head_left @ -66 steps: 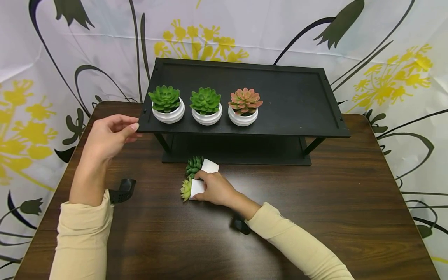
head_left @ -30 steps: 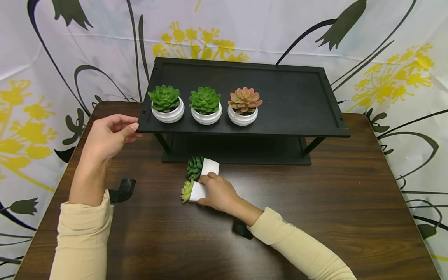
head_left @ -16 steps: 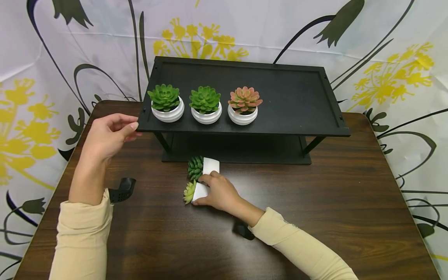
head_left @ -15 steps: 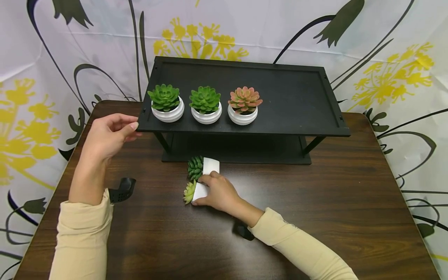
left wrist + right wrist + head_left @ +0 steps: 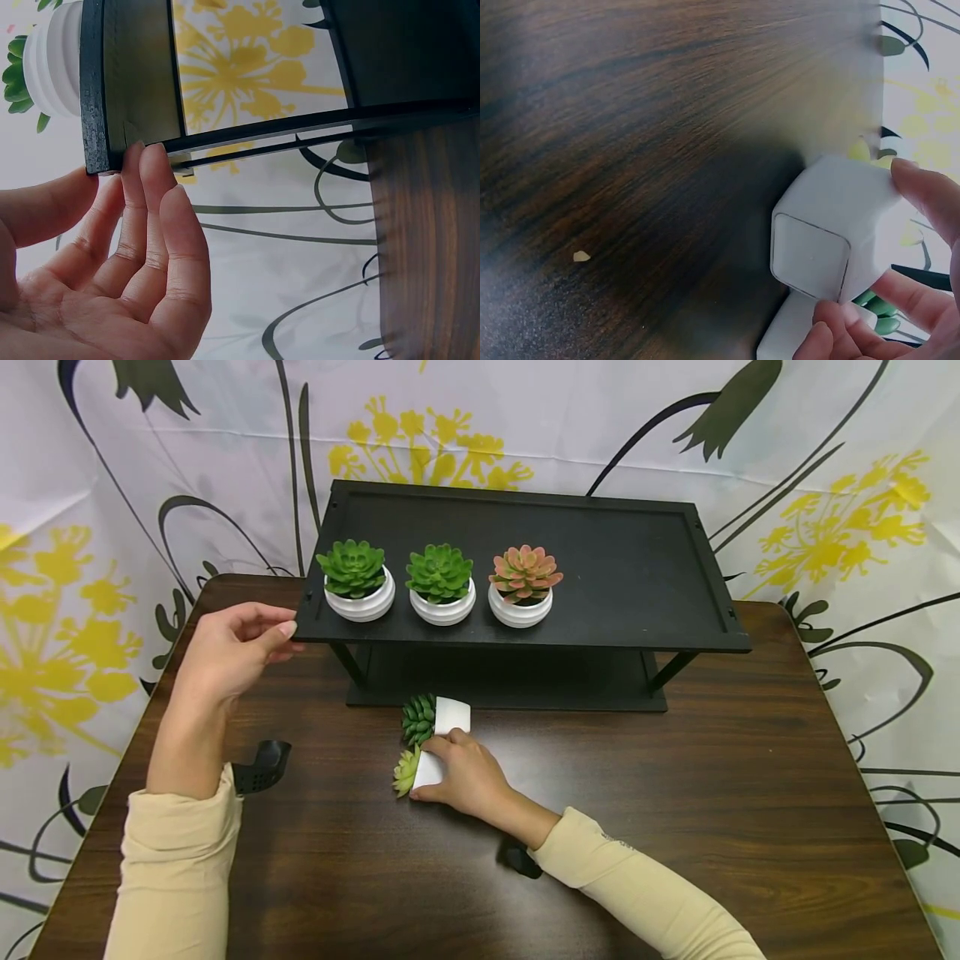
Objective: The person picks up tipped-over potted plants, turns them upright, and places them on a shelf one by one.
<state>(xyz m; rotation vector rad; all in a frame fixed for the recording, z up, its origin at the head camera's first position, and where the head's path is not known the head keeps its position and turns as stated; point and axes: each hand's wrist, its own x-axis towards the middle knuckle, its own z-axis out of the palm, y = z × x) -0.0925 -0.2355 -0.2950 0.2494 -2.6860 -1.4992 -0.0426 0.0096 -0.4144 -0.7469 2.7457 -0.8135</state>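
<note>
In the head view my left hand (image 5: 231, 652) pinches the front left corner of a black two-tier shelf (image 5: 622, 577). Its thumb is at the top board's edge and its fingers (image 5: 154, 176) lie underneath, as the left wrist view shows. My right hand (image 5: 471, 774) holds the square white pot of a light green succulent (image 5: 406, 772), tipped on its side on the table. The pot's base (image 5: 811, 255) faces the right wrist camera. Directly behind it lies a dark green succulent (image 5: 418, 720) in a white pot (image 5: 453, 716), also on its side, close to my right fingertips.
Three round white pots stand along the top board's front: a green succulent (image 5: 352, 570), another green succulent (image 5: 441, 575) and a pink-orange succulent (image 5: 526, 575). The brown wooden table (image 5: 712, 793) extends in front of the shelf. A flower-patterned curtain (image 5: 570, 418) hangs behind.
The light green succulent's pot and my right hand have shifted slightly right and toward me. The dark green succulent's pot has turned a little straighter. My left hand has kept its place.
</note>
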